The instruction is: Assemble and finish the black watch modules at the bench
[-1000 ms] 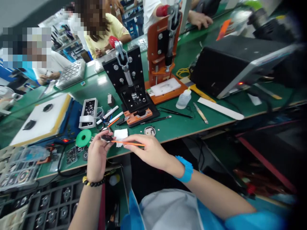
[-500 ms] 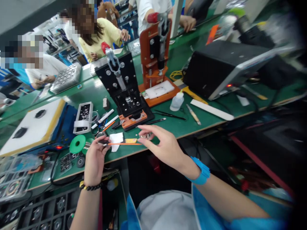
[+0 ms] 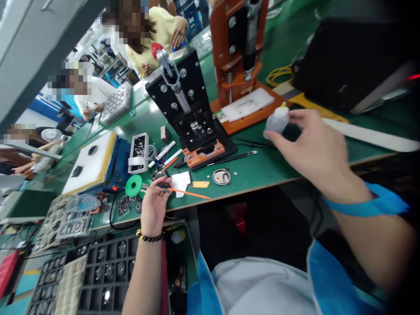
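Note:
My left hand (image 3: 155,205) is closed over the table's front edge, its fingers pinching a small dark round part (image 3: 163,185). An orange stick (image 3: 192,193) reaches right from these fingertips; whether it is held or lies on the table I cannot tell. My right hand (image 3: 315,148) has thumb and fingers around a small translucent plastic bottle (image 3: 276,121) with a yellowish tip. Between the hands, a round metal part (image 3: 222,176) lies on the green table. White paper (image 3: 180,183) and a yellow strip (image 3: 200,184) are beside my left hand.
A black toggle-clamp press (image 3: 183,105) and an orange one (image 3: 223,57) stand behind. Tweezers (image 3: 234,158) lie before them. To the left are a parts box (image 3: 138,153), a green spool (image 3: 133,186) and a blue machine with white foam (image 3: 90,164). Co-workers sit across.
My right hand has moved right from beside the left hand to the bottle. The round metal part, earlier at the right fingers, now lies on the table. The view has shifted.

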`<action>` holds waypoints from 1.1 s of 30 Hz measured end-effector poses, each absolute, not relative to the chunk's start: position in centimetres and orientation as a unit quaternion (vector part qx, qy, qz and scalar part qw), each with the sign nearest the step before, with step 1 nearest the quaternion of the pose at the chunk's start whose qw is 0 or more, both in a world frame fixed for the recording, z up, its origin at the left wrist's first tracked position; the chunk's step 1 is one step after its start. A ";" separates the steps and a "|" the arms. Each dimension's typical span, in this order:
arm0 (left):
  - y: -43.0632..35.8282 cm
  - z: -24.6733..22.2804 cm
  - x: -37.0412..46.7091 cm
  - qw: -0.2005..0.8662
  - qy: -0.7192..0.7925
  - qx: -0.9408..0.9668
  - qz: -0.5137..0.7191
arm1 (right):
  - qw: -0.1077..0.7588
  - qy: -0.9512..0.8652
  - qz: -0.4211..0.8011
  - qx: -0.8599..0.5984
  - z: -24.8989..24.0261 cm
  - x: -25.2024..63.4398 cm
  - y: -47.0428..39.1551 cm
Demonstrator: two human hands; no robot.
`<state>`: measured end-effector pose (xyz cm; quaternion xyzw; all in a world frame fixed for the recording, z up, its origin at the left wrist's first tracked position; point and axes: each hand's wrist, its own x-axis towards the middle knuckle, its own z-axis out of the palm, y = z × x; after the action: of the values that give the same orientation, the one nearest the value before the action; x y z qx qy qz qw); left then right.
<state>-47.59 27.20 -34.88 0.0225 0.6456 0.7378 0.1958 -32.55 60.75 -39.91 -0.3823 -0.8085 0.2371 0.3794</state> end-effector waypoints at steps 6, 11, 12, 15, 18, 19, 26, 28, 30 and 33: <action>26.6 -35.0 -47.4 0.204 0.626 0.076 0.749 | 0.457 -0.811 0.239 -0.277 -37.1 -30.3 56.2; 26.5 -35.5 -47.1 0.181 0.650 0.116 0.729 | 0.429 -0.862 0.262 -0.059 -36.9 -31.0 51.4; 26.5 -35.6 -47.0 0.177 0.652 0.123 0.727 | 0.409 -0.872 0.269 -0.024 -37.1 -31.5 50.6; 26.2 -35.7 -46.9 0.183 0.648 0.142 0.726 | 0.366 -0.895 0.251 0.039 -37.6 -33.3 48.9; 26.0 -35.7 -46.9 0.206 0.634 0.140 0.732 | 0.349 -0.909 0.216 0.067 -37.7 -34.7 48.2; 25.9 -35.6 -46.9 0.213 0.629 0.135 0.735 | 0.344 -0.913 0.209 0.071 -37.6 -34.9 48.1; 26.0 -35.3 -47.4 0.233 0.616 0.094 0.747 | 0.316 -0.927 0.194 0.063 -37.2 -35.8 47.9; 26.0 -35.3 -47.4 0.231 0.618 0.096 0.745 | 0.319 -0.926 0.191 0.062 -37.4 -36.0 47.7; 26.0 -35.3 -47.4 0.229 0.620 0.098 0.744 | 0.327 -0.923 0.190 0.063 -37.6 -36.2 47.6; 25.9 -35.4 -47.5 0.226 0.620 0.097 0.745 | 0.338 -0.919 0.193 0.070 -37.7 -36.3 47.5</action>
<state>-47.48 25.92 -35.40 0.0974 0.6204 0.7448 0.2259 -36.35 47.55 -37.69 0.0696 -0.9186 0.1933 0.3377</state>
